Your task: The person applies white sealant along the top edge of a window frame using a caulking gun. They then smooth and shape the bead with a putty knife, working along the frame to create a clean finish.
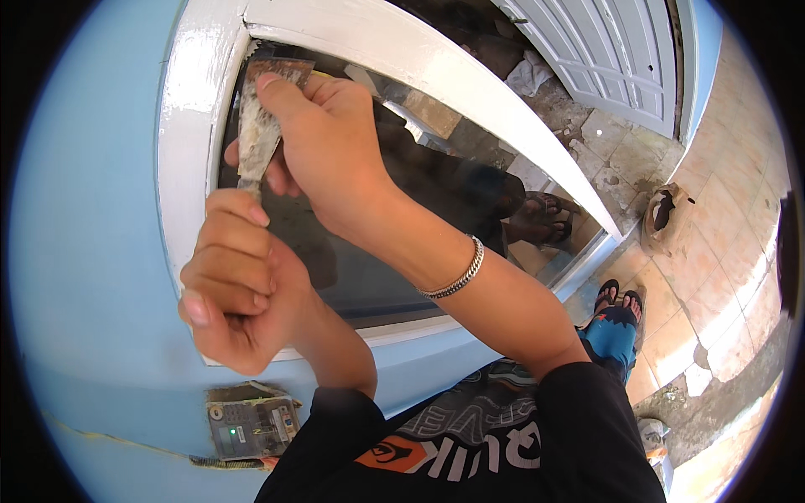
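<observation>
A putty knife with a worn, paint-smeared blade (258, 126) is upright in front of the upper left corner of a window. My left hand (239, 277) is closed around its handle, which the fingers mostly hide. Higher up, my right hand (331, 147) pinches the blade, its thumb lying on the flat face near the broad, rust-brown edge. The other fingers of that hand are partly hidden behind the blade. The blade's end is close to the inner corner of the white window frame (189, 126). Behind both hands, the dark glass (360, 260) shows reflections.
Light blue wall (92, 218) surrounds the frame. Below the window, a grey meter box (251, 427) with a green light is set into the wall, with a cable beside it. A grey-white panelled door (608, 59), a brown bag-like container (667, 220) and tiled floor (713, 243) lie rightward.
</observation>
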Tool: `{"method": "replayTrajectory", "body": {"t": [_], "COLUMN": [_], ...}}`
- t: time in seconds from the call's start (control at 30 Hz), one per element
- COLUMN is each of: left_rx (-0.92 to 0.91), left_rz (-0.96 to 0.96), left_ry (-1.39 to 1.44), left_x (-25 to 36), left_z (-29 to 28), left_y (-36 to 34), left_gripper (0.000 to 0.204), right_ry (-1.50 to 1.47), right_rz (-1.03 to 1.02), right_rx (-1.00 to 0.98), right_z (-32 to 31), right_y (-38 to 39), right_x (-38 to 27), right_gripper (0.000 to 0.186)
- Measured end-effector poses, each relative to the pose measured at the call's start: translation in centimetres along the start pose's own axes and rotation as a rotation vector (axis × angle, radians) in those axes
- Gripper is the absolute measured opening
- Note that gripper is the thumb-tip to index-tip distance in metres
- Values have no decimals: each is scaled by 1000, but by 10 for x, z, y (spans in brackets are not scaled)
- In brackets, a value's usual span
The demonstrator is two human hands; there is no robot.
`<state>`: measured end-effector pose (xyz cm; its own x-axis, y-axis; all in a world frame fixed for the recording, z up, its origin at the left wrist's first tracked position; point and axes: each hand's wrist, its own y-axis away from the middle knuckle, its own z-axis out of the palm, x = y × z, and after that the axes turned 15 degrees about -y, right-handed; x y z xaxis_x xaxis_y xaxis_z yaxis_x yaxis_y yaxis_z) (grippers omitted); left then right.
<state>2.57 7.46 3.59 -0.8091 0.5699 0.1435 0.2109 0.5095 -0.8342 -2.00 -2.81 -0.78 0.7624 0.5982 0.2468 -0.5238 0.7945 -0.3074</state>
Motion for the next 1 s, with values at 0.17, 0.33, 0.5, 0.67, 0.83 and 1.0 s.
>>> {"method": "replayTrajectory", "body": {"t": [0.17,0.33,0.5,0.67,0.83,1.0], "left_rx": [38,37,96,148,63,27], "left_rz": [-7,-12,-69,-126,-90,-79], "left_ry": [-57,-104,-123,-111,-86,-95], "left_x": [4,8,16,19,22,23], "left_z": [3,13,20,17,17,16], "left_y": [-3,-8,-11,-21,-22,-23], "left_gripper": [47,48,49,51,51,51], "right_ry": [7,-8,-51,-108,-87,-108], "right_rz": [-23,17,23,-87,14,35], "right_rx": [6,17,47,34,62,54], "right_z": [3,6,9,14,13,14], "right_y": [-2,-6,-5,-2,-1,-2], "right_x": [2,-4,-3,2,2,0], "right_gripper": [34,35,35,35,35,33]}}
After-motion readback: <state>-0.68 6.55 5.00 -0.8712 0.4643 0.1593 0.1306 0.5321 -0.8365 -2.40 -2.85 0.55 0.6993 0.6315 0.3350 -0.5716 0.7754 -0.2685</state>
